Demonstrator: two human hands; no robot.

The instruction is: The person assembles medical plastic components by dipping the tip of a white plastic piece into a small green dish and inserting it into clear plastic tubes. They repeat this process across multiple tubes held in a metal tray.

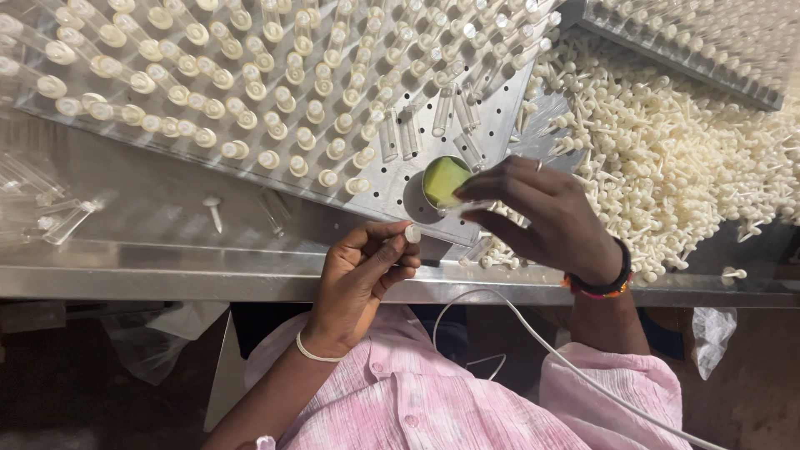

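My left hand (362, 271) pinches a small white stopper (412, 234) between thumb and fingertips, just above the table's front edge. My right hand (542, 217) holds a small clear tube (467, 207) at its fingertips, beside a little round cup of yellow-green paste (443, 179). The cup stands on a perforated metal rack (492, 133) filled with several rows of clear tubes capped in white (250, 117). A few empty tubes stand near the cup.
A big heap of white stoppers (667, 158) lies to the right. A second rack (708, 42) sits at the top right. Loose clear tubes (50, 217) and one stopper (213, 208) lie on the steel table (167, 275). A white cable (533, 333) crosses my lap.
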